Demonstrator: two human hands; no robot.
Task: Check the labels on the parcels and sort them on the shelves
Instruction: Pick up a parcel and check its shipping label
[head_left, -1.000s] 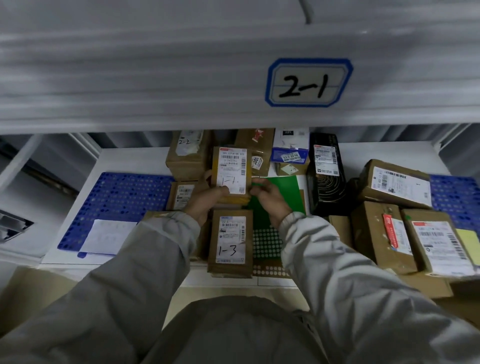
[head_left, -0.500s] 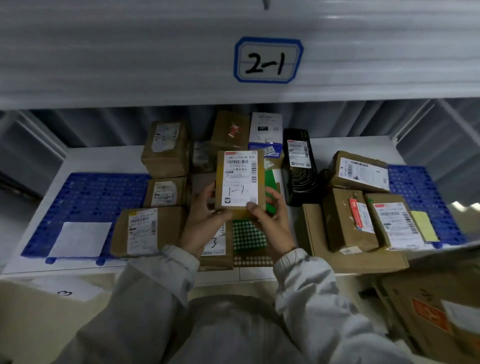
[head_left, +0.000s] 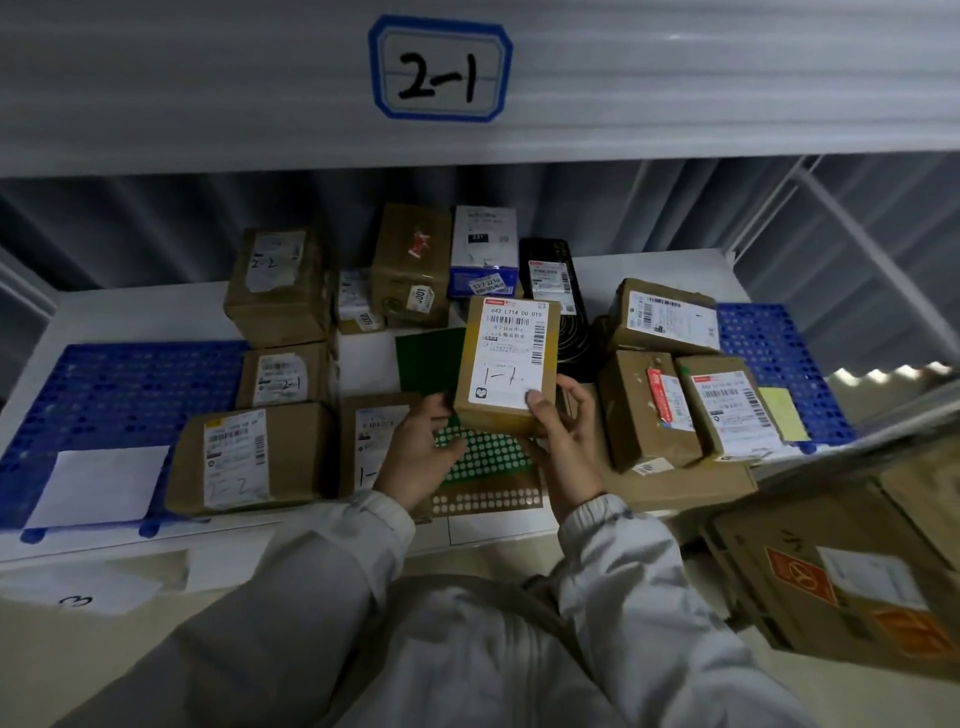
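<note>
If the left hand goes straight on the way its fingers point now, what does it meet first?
Probably the lower left edge of the held parcel: the left hand points up and right at it, fingertips about there already. Depth is unclear; it could pass beneath to the green sheet.

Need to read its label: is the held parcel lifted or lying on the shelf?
Lifted: right hand grips the parcel, label facing the camera.
</note>
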